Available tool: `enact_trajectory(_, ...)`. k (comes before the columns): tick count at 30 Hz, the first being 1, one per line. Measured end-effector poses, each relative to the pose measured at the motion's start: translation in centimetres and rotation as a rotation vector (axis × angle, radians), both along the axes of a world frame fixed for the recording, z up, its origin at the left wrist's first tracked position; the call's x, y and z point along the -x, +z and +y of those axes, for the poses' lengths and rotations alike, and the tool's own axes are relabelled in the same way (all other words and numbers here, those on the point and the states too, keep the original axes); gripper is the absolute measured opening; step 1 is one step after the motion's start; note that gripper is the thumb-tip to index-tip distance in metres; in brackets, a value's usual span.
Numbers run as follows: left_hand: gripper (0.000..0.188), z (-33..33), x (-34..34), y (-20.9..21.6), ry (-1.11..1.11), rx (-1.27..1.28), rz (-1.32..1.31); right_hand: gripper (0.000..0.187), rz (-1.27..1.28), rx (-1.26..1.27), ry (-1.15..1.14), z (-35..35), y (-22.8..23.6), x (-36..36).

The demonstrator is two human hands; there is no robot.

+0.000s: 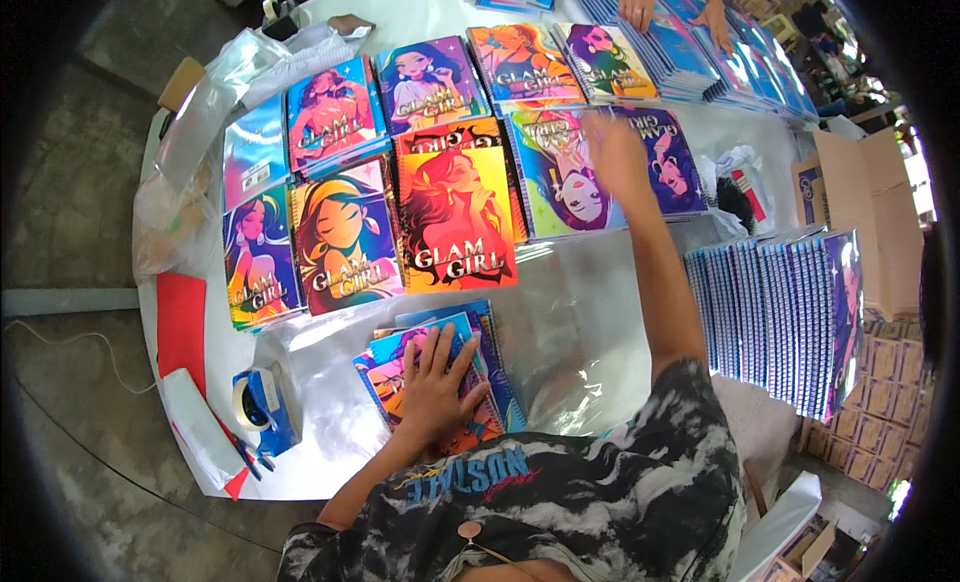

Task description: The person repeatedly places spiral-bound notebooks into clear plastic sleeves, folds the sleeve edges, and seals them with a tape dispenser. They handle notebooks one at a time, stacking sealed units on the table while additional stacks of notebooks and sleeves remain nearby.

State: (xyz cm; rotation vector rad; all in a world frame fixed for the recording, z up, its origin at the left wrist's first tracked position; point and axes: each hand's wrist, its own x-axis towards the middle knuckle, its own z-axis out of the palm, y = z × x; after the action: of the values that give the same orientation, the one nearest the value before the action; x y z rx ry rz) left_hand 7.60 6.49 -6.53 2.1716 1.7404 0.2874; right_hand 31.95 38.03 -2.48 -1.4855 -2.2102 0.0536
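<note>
My left hand (437, 380) lies flat, fingers spread, on a small pile of colourful spiral notebooks (478, 334) near the table's front edge. My right hand (614, 154) is stretched far forward and blurred, resting on or just over a purple-covered notebook (668, 160) in the second row. Whether it grips that notebook cannot be told. Notebooks with cartoon girl covers lie in rows across the white table (590, 312), among them a red-orange one (458, 220) and a purple-orange one (347, 237).
A long row of upright blue-purple notebooks (780, 312) stands at the right. Another person's hands (675, 7) rest on blue stacks at the far edge. A tape dispenser (265, 404), red sheet (180, 327) and plastic bags (215, 87) sit left. Cardboard boxes (865, 197) stand right.
</note>
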Motion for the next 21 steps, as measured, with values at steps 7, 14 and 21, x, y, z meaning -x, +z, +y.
enact_trajectory(7, 0.063, 0.0, 0.0, 0.2, 0.02, 0.021, -0.038, 0.034, -0.26, -0.015, -0.225, 11.9, -6.1, -2.5)
enact_trajectory(14, 0.07, -0.4, 0.5, -1.0, 0.161, -0.054, -0.334, 0.016, 0.184, -0.587, -0.101, 8.5, 0.5, -2.5)
enact_trajectory(21, 0.054, 2.3, 4.3, 11.9, 0.204, -0.818, -0.104, 0.019, 0.207, -0.473, 0.816, -18.9, 13.5, 6.1)
